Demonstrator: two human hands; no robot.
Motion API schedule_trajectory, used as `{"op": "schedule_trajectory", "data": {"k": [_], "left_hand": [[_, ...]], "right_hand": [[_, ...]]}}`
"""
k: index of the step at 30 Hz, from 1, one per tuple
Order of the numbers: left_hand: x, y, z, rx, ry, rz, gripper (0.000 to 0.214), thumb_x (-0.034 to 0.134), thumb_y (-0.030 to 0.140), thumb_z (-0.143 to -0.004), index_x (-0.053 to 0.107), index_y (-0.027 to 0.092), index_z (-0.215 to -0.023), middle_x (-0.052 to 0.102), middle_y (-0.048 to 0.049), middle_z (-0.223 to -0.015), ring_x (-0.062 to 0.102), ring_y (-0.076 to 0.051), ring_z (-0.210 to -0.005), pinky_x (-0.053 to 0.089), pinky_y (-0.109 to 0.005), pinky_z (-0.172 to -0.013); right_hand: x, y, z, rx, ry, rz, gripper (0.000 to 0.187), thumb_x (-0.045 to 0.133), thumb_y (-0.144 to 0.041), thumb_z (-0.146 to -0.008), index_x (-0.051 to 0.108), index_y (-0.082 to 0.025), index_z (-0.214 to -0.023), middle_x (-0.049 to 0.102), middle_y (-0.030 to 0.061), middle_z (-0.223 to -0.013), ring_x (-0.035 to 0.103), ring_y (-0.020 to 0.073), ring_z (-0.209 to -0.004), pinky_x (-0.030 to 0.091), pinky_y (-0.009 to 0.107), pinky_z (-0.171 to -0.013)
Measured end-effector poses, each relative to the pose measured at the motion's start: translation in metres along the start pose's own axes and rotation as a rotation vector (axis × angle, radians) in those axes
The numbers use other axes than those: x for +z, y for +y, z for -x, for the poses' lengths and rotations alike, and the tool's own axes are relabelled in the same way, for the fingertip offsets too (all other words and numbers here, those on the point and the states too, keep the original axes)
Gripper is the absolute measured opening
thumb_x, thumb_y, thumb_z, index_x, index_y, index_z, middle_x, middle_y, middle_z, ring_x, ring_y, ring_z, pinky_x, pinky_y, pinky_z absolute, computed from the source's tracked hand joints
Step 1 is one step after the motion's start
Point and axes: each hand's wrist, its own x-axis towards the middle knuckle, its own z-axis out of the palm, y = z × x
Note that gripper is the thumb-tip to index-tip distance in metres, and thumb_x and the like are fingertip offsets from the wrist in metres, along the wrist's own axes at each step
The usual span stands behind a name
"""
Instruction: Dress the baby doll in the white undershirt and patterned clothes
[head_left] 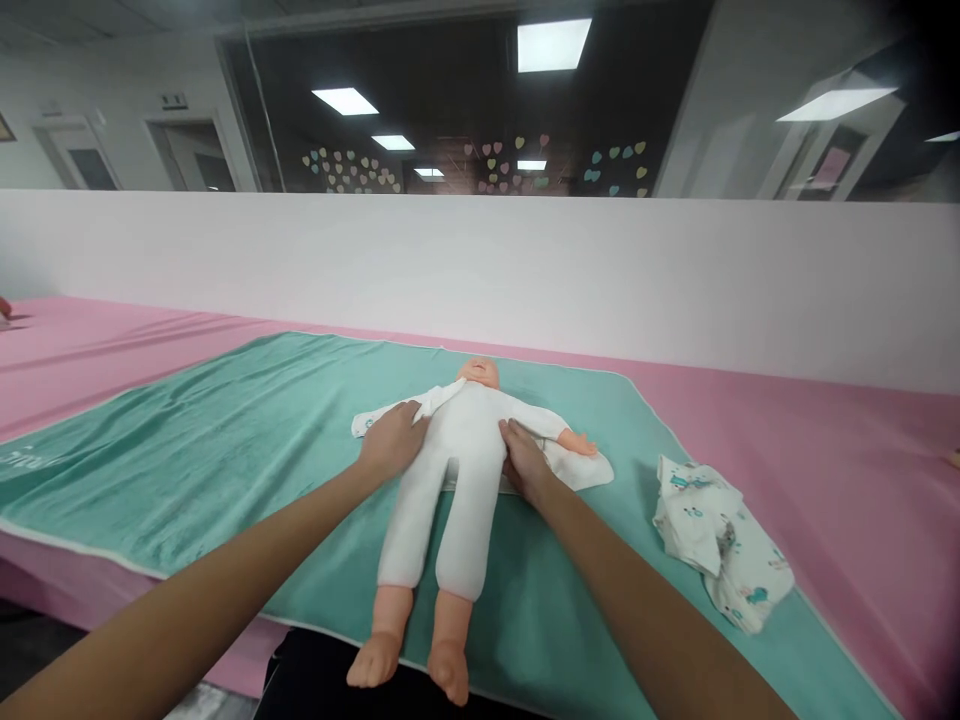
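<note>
A doll (pixel 469 435) lies supine on a green towel (pixel 225 450), left hand (pixel 393 440) and right hand (pixel 528 464) beside its hips; whether fingers grip cannot be told.

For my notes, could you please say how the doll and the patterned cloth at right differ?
The doll is larger, its body plain; the patterned cloth is smaller, with teal prints.
The doll lies stretched between left hand and right hand; the patterned cloth lies crumpled, untouched.
Both are mostly white.

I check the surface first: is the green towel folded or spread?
Spread: the green towel lies mostly flat under the doll, slightly wrinkled, its pale edging visible along several sides.
</note>
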Motion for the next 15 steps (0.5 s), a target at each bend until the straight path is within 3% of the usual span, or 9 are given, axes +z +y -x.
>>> {"op": "schedule_trajectory", "data": {"k": [3, 7, 12, 15], "left_hand": [[-0.001, 0.001, -0.017, -0.130, -0.018, 0.134, 0.027, 0.036, 0.041, -0.085, 0.050, 0.020, -0.075, 0.063, -0.0063, -0.085, 0.058, -0.023, -0.080, 0.037, -0.029, -0.060], [0.002, 0.009, -0.031, -0.204, -0.009, 0.202, 0.028, 0.033, 0.038, -0.086, 0.050, 0.019, -0.074, 0.063, -0.0075, -0.082, 0.059, -0.021, -0.075, 0.038, -0.028, -0.058], [0.005, 0.004, -0.024, -0.222, 0.004, 0.155, 0.017, 0.039, 0.023, -0.080, 0.054, 0.020, -0.087, 0.065, -0.0078, -0.088, 0.059, -0.023, -0.079, 0.038, -0.029, -0.059], [-0.001, -0.009, -0.019, -0.226, 0.012, 0.069, 0.027, 0.043, 0.016, -0.073, 0.056, 0.024, -0.096, 0.065, -0.0072, -0.092, 0.059, -0.026, -0.086, 0.038, -0.030, -0.062]], "right_hand": [[0.003, 0.001, 0.002, -0.029, 0.012, 0.021, 0.027, 0.060, -0.042, -0.077, 0.053, -0.027, -0.098, 0.063, 0.0005, -0.104, 0.061, 0.0182, -0.088, 0.054, 0.033, -0.069], [0.005, 0.001, 0.005, -0.084, -0.082, -0.004, 0.030, 0.061, -0.044, -0.076, 0.053, -0.027, -0.100, 0.061, 0.0006, -0.111, 0.059, 0.0177, -0.095, 0.053, 0.031, -0.075], [0.006, 0.001, 0.010, -0.113, -0.152, 0.022, 0.039, 0.063, -0.044, -0.075, 0.051, -0.028, -0.108, 0.058, 0.0012, -0.117, 0.058, 0.0184, -0.098, 0.052, 0.032, -0.079], [0.006, 0.003, 0.009, -0.119, -0.151, 0.028, 0.039, 0.064, -0.044, -0.074, 0.050, -0.028, -0.107, 0.058, 0.0016, -0.117, 0.059, 0.0191, -0.097, 0.052, 0.034, -0.079]]}}
